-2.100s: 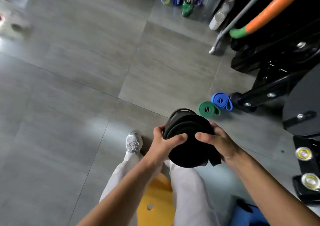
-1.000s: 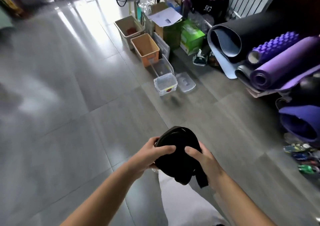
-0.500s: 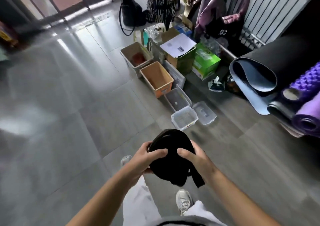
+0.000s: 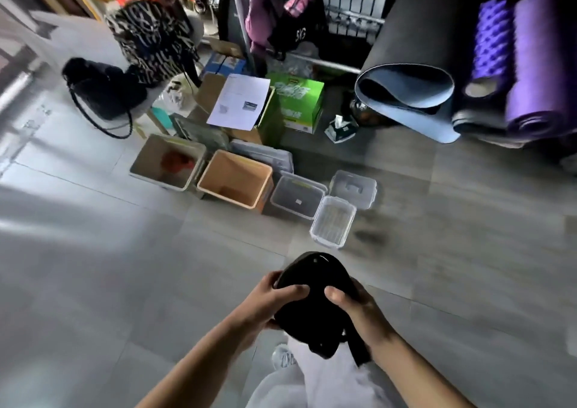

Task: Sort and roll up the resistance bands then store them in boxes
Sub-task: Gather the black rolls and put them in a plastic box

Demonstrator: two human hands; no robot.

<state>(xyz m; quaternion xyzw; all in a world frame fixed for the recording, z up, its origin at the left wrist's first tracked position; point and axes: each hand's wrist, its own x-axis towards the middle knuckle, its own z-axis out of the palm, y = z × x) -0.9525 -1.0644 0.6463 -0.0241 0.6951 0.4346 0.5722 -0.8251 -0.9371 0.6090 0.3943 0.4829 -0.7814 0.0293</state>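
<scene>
A thick rolled black resistance band (image 4: 315, 307) is held in front of me above the floor, its loose end hanging down at the right. My left hand (image 4: 274, 301) grips its left side, thumb on top. My right hand (image 4: 352, 309) grips its right side. Ahead on the floor stands a row of boxes: a beige box (image 4: 146, 164) with something red inside, an orange box (image 4: 218, 170), a clear plastic box (image 4: 282, 196) and a smaller clear box (image 4: 324, 232).
A clear lid (image 4: 354, 189) lies beside the clear boxes. Behind them are cardboard and green boxes (image 4: 299, 101), a black bag (image 4: 103, 92), a patterned bag (image 4: 153, 42), and rolled yoga mats (image 4: 406, 89) at right. Grey tiled floor (image 4: 93, 267) spreads to the left.
The view swung from the rolled green and blue bands on the floor to the row of boxes, which have come closer. Both hands keep hold of the black roll.
</scene>
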